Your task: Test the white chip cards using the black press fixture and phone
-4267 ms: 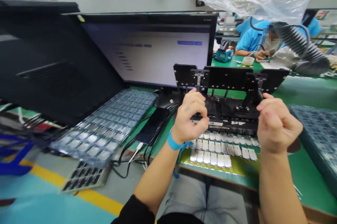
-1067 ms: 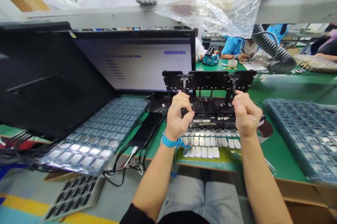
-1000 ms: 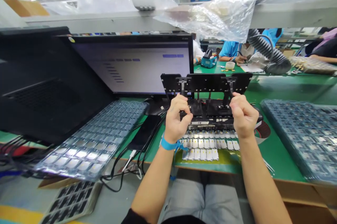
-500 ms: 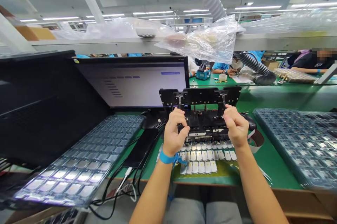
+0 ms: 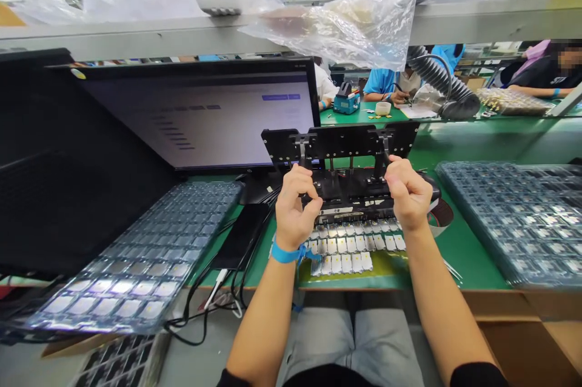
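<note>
Black clamp fixture [image 5: 359, 190]: on the green desk [image 5: 468, 253] before the monitor [image 5: 204, 120]; hinged lid raised
Left hand [image 5: 294, 208]: fingers closed on the left lever [image 5: 302, 153]
Right hand [image 5: 409, 193]: fingers curled round the right lever [image 5: 381, 150]
Board panel [image 5: 350, 250]: flat, just below both hands
Care: I'd judge both levers want one even, level pull

You drew your head back from the fixture [image 5: 341, 141], so your left hand [image 5: 294, 208] and right hand [image 5: 409, 194] showed smaller and the right tray [image 5: 513, 217] came into fuller view. Your gaze tipped upward, then dropped again.
</note>
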Tool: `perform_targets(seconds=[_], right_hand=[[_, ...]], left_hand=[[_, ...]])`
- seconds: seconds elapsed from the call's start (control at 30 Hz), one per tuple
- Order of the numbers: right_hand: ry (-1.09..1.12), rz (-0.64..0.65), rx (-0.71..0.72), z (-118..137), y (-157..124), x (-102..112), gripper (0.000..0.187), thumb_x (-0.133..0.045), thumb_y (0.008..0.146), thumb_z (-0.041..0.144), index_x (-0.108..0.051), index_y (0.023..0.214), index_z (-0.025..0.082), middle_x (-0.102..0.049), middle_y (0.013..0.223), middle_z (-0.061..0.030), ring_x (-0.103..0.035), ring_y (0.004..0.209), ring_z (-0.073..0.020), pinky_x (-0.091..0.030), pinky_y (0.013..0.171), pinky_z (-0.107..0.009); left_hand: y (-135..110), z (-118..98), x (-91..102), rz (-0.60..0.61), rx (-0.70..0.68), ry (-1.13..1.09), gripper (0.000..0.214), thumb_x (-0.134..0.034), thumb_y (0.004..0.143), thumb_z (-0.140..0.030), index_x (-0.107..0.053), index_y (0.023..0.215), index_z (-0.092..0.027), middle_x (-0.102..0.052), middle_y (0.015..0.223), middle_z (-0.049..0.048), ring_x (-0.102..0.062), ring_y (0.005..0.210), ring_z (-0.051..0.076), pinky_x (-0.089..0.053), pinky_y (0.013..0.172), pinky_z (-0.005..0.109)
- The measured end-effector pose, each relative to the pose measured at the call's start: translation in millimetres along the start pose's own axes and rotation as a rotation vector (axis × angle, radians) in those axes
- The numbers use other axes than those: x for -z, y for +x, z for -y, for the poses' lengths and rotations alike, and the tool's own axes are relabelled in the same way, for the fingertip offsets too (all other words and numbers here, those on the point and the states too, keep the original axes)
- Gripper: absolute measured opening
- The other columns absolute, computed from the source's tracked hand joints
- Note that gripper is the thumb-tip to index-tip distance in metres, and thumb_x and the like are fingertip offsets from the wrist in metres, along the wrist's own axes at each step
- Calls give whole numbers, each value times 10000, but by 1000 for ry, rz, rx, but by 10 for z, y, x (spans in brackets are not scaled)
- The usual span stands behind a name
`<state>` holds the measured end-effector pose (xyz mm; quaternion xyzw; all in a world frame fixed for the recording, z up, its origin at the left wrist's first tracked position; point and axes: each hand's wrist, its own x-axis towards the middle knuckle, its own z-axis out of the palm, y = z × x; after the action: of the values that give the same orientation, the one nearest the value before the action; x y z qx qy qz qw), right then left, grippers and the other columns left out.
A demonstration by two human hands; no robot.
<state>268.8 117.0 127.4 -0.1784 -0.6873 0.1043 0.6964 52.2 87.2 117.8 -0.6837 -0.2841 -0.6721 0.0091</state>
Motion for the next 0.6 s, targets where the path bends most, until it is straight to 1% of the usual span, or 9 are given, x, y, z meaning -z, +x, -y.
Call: perform_targets(seconds=[0.13,0.27,0.43,0.6], right_hand=[[9,-6,0,19,-4,-7,350,-559,928,185,-397,618,180,-414,639,44,-460,690,-96,-448,1015,-379],[15,-15,-5,21,-13,-9,368,-563,927,191,-383,606,181,-411,626,42,-470,689,-103,-447,1023,-407],[24,-26,6,-19,-25,4,374,-577,917,186,-385,596,176,-416,620,43,-490,697,-101,-448,1024,-423],[-10,-81,-20,-98,-82,54,400,-605,893,236,-400,554,180,-447,599,35,-535,698,-124,-475,1014,-480]], left_hand=[[-11,0,8,2,1,-10,113,-606,821,-161,-533,779,-236,-536,798,-22,-579,984,187,-428,1126,476],[-21,10,16,3,-4,-11,117,-621,820,-157,-540,788,-235,-533,802,-20,-578,987,190,-424,1131,492],[-34,33,19,1,10,-1,114,-626,829,-174,-542,785,-237,-533,803,-14,-584,989,205,-418,1139,548],[-93,83,-26,-9,55,-21,97,-648,828,-215,-558,798,-239,-540,832,-7,-581,1034,217,-383,1176,588]])
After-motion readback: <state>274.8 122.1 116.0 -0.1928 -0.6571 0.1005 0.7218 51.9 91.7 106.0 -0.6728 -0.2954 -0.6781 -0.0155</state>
